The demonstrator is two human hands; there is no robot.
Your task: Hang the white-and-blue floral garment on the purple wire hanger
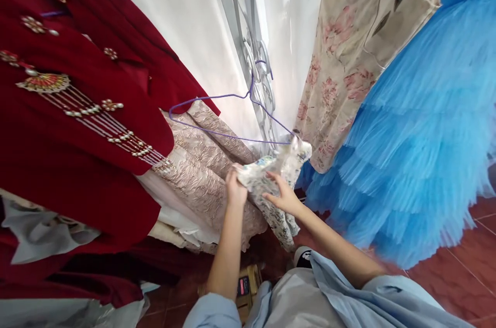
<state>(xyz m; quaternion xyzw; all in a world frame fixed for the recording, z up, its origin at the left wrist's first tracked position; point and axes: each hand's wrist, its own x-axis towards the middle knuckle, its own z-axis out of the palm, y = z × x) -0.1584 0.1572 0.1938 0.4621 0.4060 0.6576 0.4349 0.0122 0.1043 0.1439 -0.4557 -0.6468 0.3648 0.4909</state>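
A white garment with a small floral print [273, 204] hangs by one side from a purple wire hanger [217, 96]. My left hand [235, 187] grips the garment's upper left edge, fingers closed on the cloth. Beside it, my right hand [283, 196] rests at the front of the garment with thumb and fingers spread apart. The hanger's left arm is bare, and its right end goes into the garment near the top. Its hook is on a white chain of rings [263, 62] hanging at the grey metal post.
On the left hang a dark red beaded garment [96, 111] and a beige brocade garment [201, 162]. A floral beige dress [333, 75] and a blue tiered tulle dress [406, 137] hang on the right. A cardboard box [250, 286] sits on the red tiled floor [465, 261].
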